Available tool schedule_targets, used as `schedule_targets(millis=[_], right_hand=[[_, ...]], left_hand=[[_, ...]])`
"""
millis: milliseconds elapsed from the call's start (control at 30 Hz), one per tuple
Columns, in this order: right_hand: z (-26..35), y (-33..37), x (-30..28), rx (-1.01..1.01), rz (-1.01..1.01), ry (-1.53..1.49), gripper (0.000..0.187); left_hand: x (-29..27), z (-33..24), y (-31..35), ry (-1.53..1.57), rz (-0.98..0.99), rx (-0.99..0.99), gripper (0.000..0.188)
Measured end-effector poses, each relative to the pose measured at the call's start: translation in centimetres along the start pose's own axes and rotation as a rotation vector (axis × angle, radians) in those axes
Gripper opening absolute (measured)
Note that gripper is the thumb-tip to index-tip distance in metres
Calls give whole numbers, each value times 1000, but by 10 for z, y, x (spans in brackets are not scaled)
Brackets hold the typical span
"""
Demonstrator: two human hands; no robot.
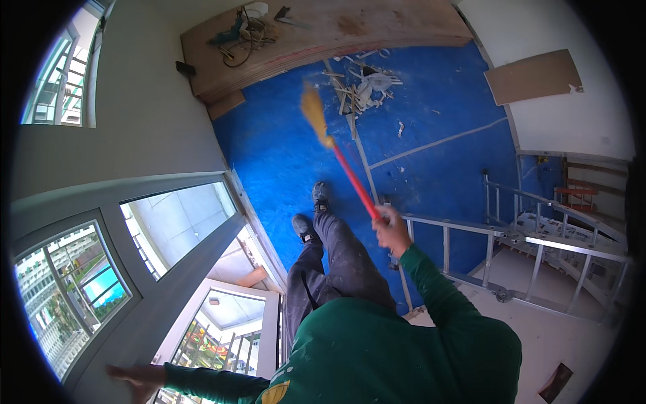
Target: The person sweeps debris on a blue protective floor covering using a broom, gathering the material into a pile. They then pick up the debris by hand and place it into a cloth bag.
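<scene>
My right hand (392, 231) is wrapped round the red handle of a broom (354, 178). Its yellow bristles, blurred by motion, point away from me over the blue floor covering (269, 128). A pile of debris (367, 91), with pale wood strips and crumpled plastic, lies just right of the bristles. At the lower left, my left hand (136, 378) reaches out with its fingers stretched and holds nothing. It is nearest to the grey frame of the windows, and whether it touches the frame I cannot tell.
A metal ladder (511, 236) lies at the right. Along the far side, a brown wooden platform (336, 23) bears a green power tool (229, 31) with a tangled cord. A brown board (535, 76) rests at the far right. An open glazed door (219, 330) stands beside my legs.
</scene>
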State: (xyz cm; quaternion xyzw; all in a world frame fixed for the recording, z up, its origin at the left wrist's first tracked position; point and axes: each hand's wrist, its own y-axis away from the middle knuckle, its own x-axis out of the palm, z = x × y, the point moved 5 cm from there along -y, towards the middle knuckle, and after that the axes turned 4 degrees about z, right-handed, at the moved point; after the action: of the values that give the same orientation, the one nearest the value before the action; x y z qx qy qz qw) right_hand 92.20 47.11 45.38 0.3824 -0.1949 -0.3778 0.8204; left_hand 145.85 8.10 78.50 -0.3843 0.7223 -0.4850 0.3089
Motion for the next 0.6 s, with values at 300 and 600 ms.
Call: schedule_targets(millis=[300, 600], right_hand=[[-148, -83, 14, 333, -4, 144, 55], [-34, -330, -224, 9, -401, 744, 44]], left_hand=[[11, 57, -18, 470, 201, -311, 66], [28, 51, -4, 924, 311, -597, 98]])
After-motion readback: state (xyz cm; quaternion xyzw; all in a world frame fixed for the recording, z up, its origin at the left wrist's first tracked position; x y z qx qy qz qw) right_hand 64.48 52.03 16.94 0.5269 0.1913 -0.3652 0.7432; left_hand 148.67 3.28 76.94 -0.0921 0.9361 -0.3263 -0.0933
